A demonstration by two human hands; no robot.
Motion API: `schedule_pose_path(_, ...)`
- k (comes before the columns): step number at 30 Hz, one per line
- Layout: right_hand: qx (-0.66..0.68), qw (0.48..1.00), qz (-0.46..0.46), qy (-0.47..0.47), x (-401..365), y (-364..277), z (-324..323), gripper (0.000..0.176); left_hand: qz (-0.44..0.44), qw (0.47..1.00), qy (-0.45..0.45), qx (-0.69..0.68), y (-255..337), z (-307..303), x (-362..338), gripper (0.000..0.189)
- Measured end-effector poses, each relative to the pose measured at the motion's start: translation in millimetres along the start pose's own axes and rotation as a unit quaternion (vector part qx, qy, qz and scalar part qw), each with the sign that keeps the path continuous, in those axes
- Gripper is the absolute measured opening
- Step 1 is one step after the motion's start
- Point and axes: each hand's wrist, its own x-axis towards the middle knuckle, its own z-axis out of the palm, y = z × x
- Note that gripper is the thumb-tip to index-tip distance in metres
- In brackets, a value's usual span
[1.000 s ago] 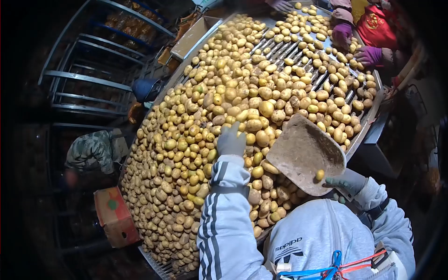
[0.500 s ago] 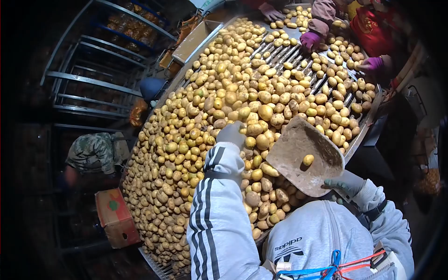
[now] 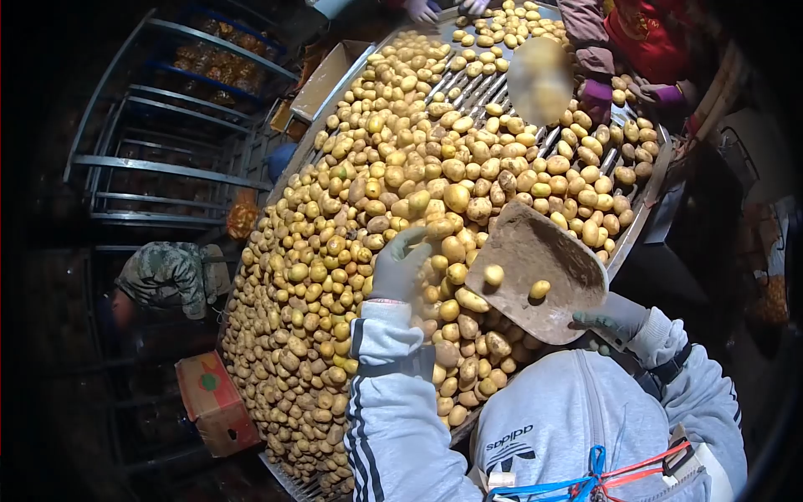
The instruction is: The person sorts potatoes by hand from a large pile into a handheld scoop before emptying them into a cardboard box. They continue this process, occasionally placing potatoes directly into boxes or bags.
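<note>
My left hand [image 3: 400, 266], in a grey glove, is over the heap of potatoes [image 3: 335, 201] with its thumb and fingers apart and nothing between them. My right hand [image 3: 615, 318], also gloved, grips the near right edge of a dirt-coated scoop [image 3: 544, 251]. Two potatoes lie loose inside the scoop, one [image 3: 539, 289] near its middle and one [image 3: 493, 274] by its left side. The scoop rests tilted against the potatoes at the right of the heap.
Metal rollers [image 3: 477, 96] show between potatoes farther back. At the top right, a co-worker's purple-cuffed gloves [image 3: 595, 96] reach in; other gloved hands [image 3: 422, 10] are at the top. A red carton [image 3: 216, 402] stands at lower left, near a camouflage-clad person [image 3: 167, 276].
My left hand has drawn back a little and its fingers have spread. A second potato now lies in the scoop. A blurred pale shape appears over the rollers.
</note>
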Motion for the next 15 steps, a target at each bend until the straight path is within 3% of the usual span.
schedule_pose_path(1, -0.005, 1.000, 0.005, 0.005, -1, -1, 0, 0.033, 0.025, 0.999, 0.012, 0.042, -8, -4, 7, 0.042)
schedule_pose_path(3, -0.014, 1.000, 0.015, 0.014, -1, -1, 1, 0.033, 0.070, 0.963, 0.017, 0.261, -22, -1, 10, 0.045)
schedule_pose_path(5, -0.019, 0.999, 0.028, 0.023, -4, -2, 0, 0.034, 0.128, 0.910, -0.001, 0.394, -32, 8, 9, 0.052)
schedule_pose_path(6, -0.022, 0.999, 0.034, 0.028, -6, -2, 0, 0.035, 0.186, 0.850, 0.012, 0.492, -40, 15, 9, 0.053)
schedule_pose_path(8, 0.003, 1.000, 0.002, 0.031, 3, 16, -7, 0.036, 0.077, 0.823, -0.010, 0.563, -17, 35, -5, 0.068)
schedule_pose_path(14, 0.028, 0.998, -0.029, 0.049, -2, 21, -5, 0.036, 0.050, 0.807, -0.010, 0.588, -23, 51, -32, 0.083)
schedule_pose_path(15, 0.029, 0.998, -0.032, 0.051, -4, 18, -3, 0.036, 0.007, 0.813, -0.006, 0.582, -24, 58, -36, 0.082)
